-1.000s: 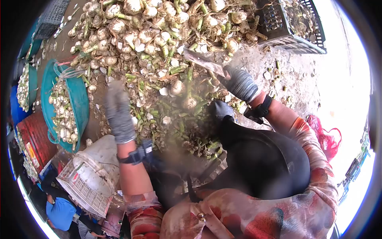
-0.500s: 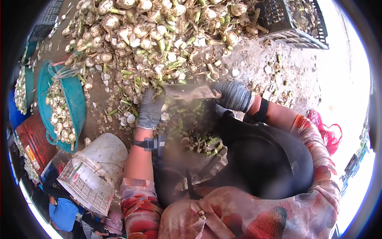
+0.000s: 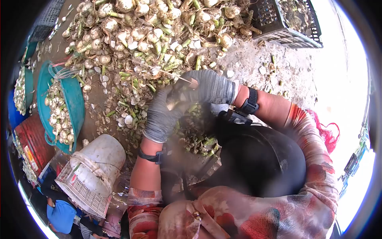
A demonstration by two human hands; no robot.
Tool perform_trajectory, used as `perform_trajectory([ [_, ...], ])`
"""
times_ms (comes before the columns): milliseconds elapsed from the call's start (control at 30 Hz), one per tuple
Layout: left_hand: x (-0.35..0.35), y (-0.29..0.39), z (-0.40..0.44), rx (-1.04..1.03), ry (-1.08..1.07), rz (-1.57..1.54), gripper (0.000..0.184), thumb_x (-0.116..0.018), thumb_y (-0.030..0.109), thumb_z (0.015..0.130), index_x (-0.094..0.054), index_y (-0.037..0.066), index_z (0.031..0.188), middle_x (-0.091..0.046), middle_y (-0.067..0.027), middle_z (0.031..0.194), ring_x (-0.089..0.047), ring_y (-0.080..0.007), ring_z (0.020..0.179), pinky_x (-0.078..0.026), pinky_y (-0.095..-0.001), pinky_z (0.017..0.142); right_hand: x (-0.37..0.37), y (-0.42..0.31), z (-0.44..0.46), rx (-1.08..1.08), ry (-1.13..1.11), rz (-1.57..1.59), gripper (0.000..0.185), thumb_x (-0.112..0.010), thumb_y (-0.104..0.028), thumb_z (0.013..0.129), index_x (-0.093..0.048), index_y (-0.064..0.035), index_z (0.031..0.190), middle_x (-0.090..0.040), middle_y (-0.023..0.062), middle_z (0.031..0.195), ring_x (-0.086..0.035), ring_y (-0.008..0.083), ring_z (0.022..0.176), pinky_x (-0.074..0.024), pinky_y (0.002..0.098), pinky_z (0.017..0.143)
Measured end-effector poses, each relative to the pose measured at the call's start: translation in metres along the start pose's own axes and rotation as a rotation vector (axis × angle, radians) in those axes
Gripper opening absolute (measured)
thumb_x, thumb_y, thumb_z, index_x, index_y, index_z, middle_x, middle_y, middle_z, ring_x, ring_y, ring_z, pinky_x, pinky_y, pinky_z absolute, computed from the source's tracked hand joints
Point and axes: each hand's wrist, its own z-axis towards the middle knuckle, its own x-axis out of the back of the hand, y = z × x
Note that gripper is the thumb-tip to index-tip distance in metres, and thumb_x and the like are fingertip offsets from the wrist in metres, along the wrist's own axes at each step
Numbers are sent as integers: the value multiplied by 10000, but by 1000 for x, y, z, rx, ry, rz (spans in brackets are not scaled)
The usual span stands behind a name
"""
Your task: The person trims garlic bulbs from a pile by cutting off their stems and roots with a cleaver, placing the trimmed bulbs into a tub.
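My right hand (image 3: 213, 85), in a grey striped glove, is closed round a knife (image 3: 173, 75); the thin blade shows almost edge-on, pointing to the upper left. Against it, my left hand (image 3: 159, 115), gloved alike, has its fingers curled round a pale garlic bulb (image 3: 172, 104), mostly hidden by the glove. Both hands meet above a litter of green stem pieces and skins. Beyond them lies a large heap of garlic bulbs (image 3: 137, 34) with stems.
A teal basin (image 3: 75, 107) of trimmed garlic stands at left. Below it are a white bucket (image 3: 109, 153) and a pale crate (image 3: 79, 191). A black crate (image 3: 292, 36) is at upper right. A person in a blue shirt (image 3: 61, 215) is at lower left.
The knife has turned from showing its broad face to edge-on. My right hand has moved left and my left hand slightly down and right, bringing them together.
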Motion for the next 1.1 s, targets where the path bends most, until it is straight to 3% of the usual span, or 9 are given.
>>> perform_trajectory([
  [167,-5,-19,1,-48,74,-735,795,-782,181,752,-342,20,1394,-446,-98,1330,-474,-193,1170,-425,-341,994,20,10,8,-100,-149,-337,391,-577,-459,914,-634,-85,1012,-622,66,723,-622,162,705,-487,315,588],
  [267,-13,-5,9,-15,68,-613,687,-722,386,804,-439,34,1323,-532,-70,1206,-523,-165,1071,-446,-322,923,12,43,2,-511,-190,1021,337,-523,-419,954,-641,-104,979,-595,35,667,-604,152,638,-458,303,520],
  [367,-15,9,16,-12,115,-368,622,-666,531,827,-537,37,1182,-587,-40,1066,-542,-156,959,-442,-319,851,12,62,6,425,-328,-534,200,-574,-278,906,-614,-83,887,-619,106,692,-639,278,681,-469,366,535],
  [400,-14,3,19,-51,90,-431,619,-662,533,827,-538,34,1172,-586,-38,1066,-543,-154,963,-444,-317,850,4,53,4,370,-129,-997,188,-627,-259,830,-606,-81,889,-634,140,736,-645,326,733,-488,415,591],
  [500,-10,-11,21,-98,79,-555,549,-661,475,851,-538,49,1173,-589,-63,1075,-560,-160,978,-465,-351,853,17,12,-12,-42,99,-438,228,-643,-265,797,-600,-82,928,-639,154,755,-646,337,758,-496,452,633],
  [600,1,-33,22,-306,89,359,516,-721,204,795,-488,51,1230,-591,-31,1065,-566,-137,967,-486,-290,865,22,-27,-26,58,18,-581,230,-630,-191,762,-590,-92,965,-640,158,758,-647,363,748,-497,464,622],
  [933,-5,-43,1,-110,27,-189,537,-712,120,777,-450,42,1239,-561,-75,1099,-567,-161,966,-494,-296,858,18,-9,-26,220,-22,-724,275,-600,-114,719,-597,-110,994,-636,152,707,-647,366,666,-492,458,574],
  [1033,-12,-32,-1,-112,76,-165,546,-709,95,771,-438,39,1241,-552,-89,1109,-568,-168,965,-497,-298,856,21,8,-18,119,-111,-753,279,-585,-151,784,-610,-91,1055,-635,165,701,-649,364,682,-494,459,589],
  [1100,-17,-7,-6,-77,181,-156,554,-733,91,727,-450,43,1201,-555,-89,1087,-565,-175,962,-489,-297,859,36,26,-2,-366,3,-681,266,-579,-229,847,-618,-81,1064,-642,184,725,-654,364,719,-504,453,629],
])
